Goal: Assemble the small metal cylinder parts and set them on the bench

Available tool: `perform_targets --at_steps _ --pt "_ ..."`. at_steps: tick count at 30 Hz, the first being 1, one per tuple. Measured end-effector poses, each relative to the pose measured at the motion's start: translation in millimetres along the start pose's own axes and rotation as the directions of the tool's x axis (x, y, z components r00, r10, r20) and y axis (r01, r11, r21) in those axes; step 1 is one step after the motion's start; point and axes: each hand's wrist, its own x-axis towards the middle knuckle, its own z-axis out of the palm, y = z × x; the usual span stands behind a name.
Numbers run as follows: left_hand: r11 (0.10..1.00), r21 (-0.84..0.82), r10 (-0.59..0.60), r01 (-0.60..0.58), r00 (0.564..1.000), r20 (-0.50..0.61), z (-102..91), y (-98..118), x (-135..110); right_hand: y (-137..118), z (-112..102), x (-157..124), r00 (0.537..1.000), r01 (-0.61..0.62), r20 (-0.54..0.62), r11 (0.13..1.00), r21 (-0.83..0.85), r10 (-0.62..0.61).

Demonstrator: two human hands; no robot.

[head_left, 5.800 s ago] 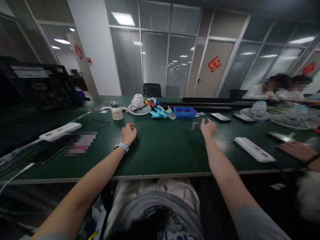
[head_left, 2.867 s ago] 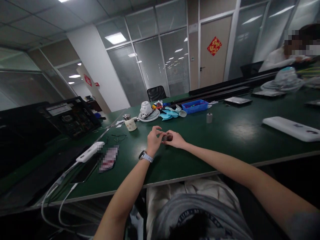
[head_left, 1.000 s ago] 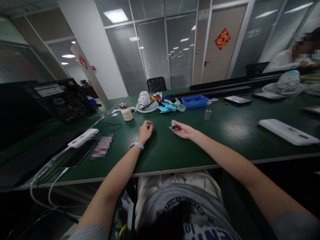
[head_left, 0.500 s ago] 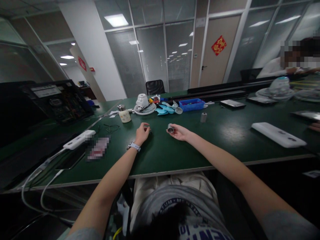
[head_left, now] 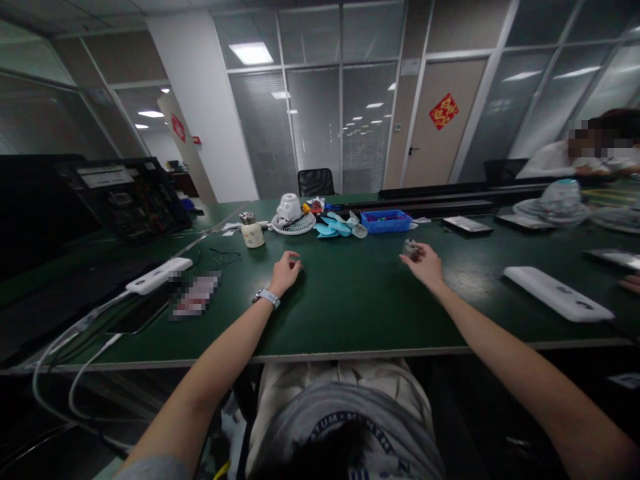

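My left hand (head_left: 286,270), a watch (head_left: 265,297) on its wrist, rests on the green table (head_left: 350,307) with its fingers curled into a loose pinch; what they hold is too small to name. My right hand (head_left: 424,265) is stretched out to the right of centre. Its fingertips close around a small grey metal cylinder (head_left: 410,248) that sits at table level. I cannot tell whether a second cylinder is hidden behind the hand.
Behind the hands lie a blue tray (head_left: 385,221), light-blue fan blades (head_left: 336,227), a white fan body (head_left: 293,213) and a small cup (head_left: 253,234). White power strips lie left (head_left: 157,275) and right (head_left: 557,294). People sit far right; another person's hand (head_left: 631,283) shows at the edge.
My right hand carried the small cylinder from the table's middle out to the right, to where another cylinder stood. The left hand stayed put, still pinched. The camera tilted slightly.
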Motion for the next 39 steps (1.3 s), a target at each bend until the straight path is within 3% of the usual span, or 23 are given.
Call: perform_targets --at_steps 4,8,11,13,15,16,18,20,21,23,25,29,32,34,37,39 --pt "1.000 0.006 -0.018 0.018 1.000 -0.019 -0.7 0.8 -0.1 34.2 -19.5 18.8 0.995 -0.059 -0.096 0.974 -0.219 0.039" --pt "0.997 0.037 -0.060 0.064 0.994 -0.089 -2.8 1.8 -0.9 41.1 -16.6 23.3 0.997 -0.064 -0.052 0.958 -0.278 0.051" --pt "0.986 0.072 -0.137 0.148 0.981 -0.136 -4.5 -0.1 -0.1 25.6 -16.1 15.8 0.995 -0.025 -0.103 0.946 -0.324 -0.009" --pt "0.973 0.080 -0.203 0.217 0.967 -0.154 -5.4 -3.0 1.7 4.4 -14.5 3.7 0.965 0.062 -0.213 0.926 -0.371 -0.150" --pt "0.959 0.087 -0.252 0.270 0.952 -0.175 -6.1 -6.1 3.8 -21.8 -4.9 -13.8 0.932 0.216 -0.198 0.905 -0.366 -0.302" --pt "0.953 0.095 -0.267 0.288 0.945 -0.188 -6.4 -7.3 4.7 -35.0 4.6 -23.7 0.933 0.297 -0.107 0.902 -0.314 -0.344" --pt "0.943 0.112 -0.286 0.314 0.935 -0.210 -7.0 -8.8 5.6 -58.9 34.2 -43.5 0.916 0.370 0.210 0.921 -0.123 -0.341" --pt "0.936 0.122 -0.301 0.331 0.929 -0.217 -7.6 -9.2 5.5 -78.2 74.4 -60.0 0.830 0.284 0.505 0.959 -0.017 -0.236" --pt "0.935 0.124 -0.302 0.333 0.929 -0.215 -7.8 -9.2 5.1 -86.6 96.0 -66.0 0.779 0.259 0.597 0.966 -0.027 -0.192" --pt "0.938 0.128 -0.292 0.323 0.933 -0.210 -7.7 -9.4 4.4 -102.2 136.2 -73.2 0.729 0.279 0.668 0.956 -0.092 -0.148" --pt "0.942 0.131 -0.279 0.309 0.937 -0.208 -6.9 -10.7 4.5 -116.9 167.0 -75.1 0.734 0.298 0.669 0.941 -0.162 -0.117" --pt "0.939 0.135 -0.288 0.316 0.938 -0.193 -4.1 -14.5 7.0 -135.6 193.7 -75.1 0.751 0.309 0.654 0.922 -0.233 -0.086" --pt "0.941 0.137 -0.283 0.308 0.942 -0.180 -3.4 -15.5 7.8 -134.4 190.0 -76.4 0.750 0.303 0.653 0.933 -0.196 -0.106" --pt "0.945 0.134 -0.275 0.300 0.945 -0.180 -4.1 -14.9 7.1 -127.2 175.8 -72.8 0.756 0.296 0.641 0.943 -0.153 -0.133" --pt "0.948 0.121 -0.272 0.295 0.946 -0.177 -5.5 -13.0 5.7 -108.7 130.4 -50.9 0.817 0.348 0.531 0.926 -0.144 -0.225" --pt "0.945 0.116 -0.285 0.306 0.944 -0.167 -5.9 -11.8 5.6 -91.1 84.8 -25.0 0.883 0.391 0.360 0.897 -0.206 -0.302"
